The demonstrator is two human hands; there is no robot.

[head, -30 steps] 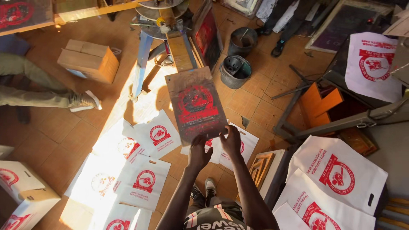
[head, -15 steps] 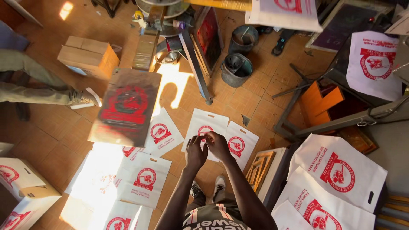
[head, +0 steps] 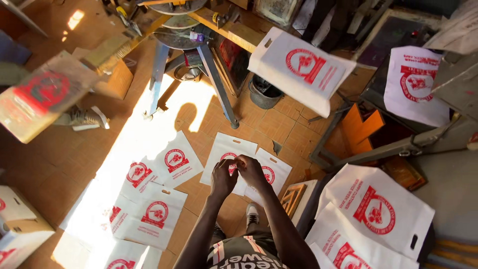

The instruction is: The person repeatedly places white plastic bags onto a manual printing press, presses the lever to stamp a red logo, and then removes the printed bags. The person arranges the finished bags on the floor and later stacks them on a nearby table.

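Both hands meet in front of the chest, left hand (head: 222, 177) and right hand (head: 250, 170) touching, fingers curled; whether either grip holds anything I cannot tell, above white printed bags (head: 226, 155) spread on the tiled floor (head: 59, 164)

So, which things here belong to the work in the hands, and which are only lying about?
In the work:
- left hand and right hand, together in front of the person
- printed white bags on the floor
- bag on the rotating arm
- red-inked platen

Lying about:
- black bucket
- cardboard box
- orange crate
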